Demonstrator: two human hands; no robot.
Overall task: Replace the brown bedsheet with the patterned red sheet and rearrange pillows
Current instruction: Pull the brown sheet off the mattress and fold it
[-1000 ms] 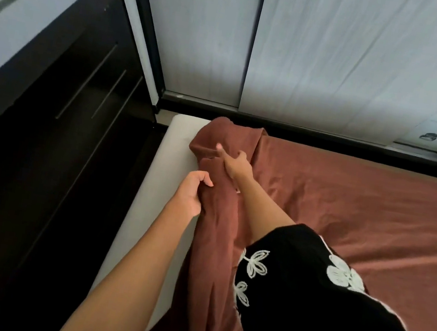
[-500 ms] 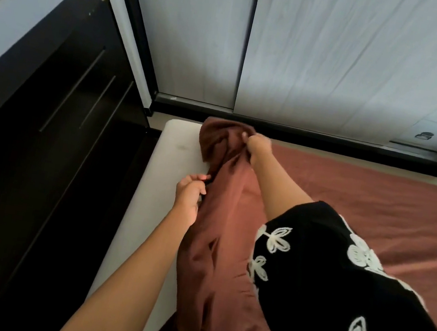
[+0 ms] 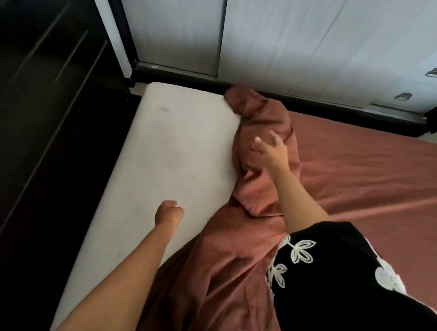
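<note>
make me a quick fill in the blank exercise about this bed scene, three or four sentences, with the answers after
1. The bunched sheet is ____ in colour.
2. The bare mattress shows on the ____ side of the bed.
3. The ____ hand reaches onto the bunched sheet.
4. The left hand hovers over the ____ and holds nothing.

Missing words: brown; left; right; mattress

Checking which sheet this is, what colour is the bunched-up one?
Plain reddish brown bedsheet, no pattern; head view.
</note>
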